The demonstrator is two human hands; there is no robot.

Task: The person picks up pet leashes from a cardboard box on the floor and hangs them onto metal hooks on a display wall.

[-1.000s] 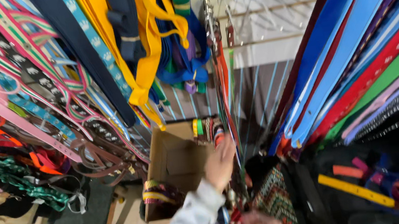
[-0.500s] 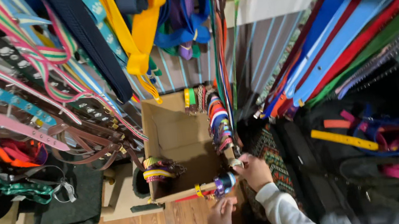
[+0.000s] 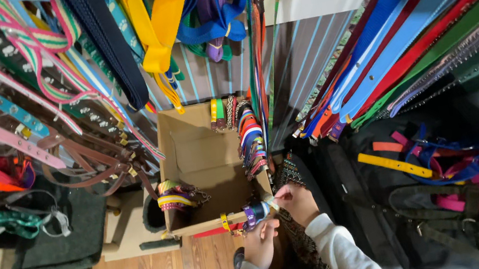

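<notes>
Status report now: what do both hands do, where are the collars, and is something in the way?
Left hand, right hand: both on a collar at the cardboard box front rim. More collars draped on right wall. Nothing blocking.

I see my left hand (image 3: 263,243) and right hand (image 3: 295,201) pinching a small striped collar (image 3: 257,211) at the cardboard box (image 3: 191,151) corner, collars draped over its rim.

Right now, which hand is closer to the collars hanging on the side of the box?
The right hand, probably. Its fingers pinch a small strap end at the cardboard box corner, just below the row of collars draped over its right wall. The left hand sits lower, by the front edge.
</notes>
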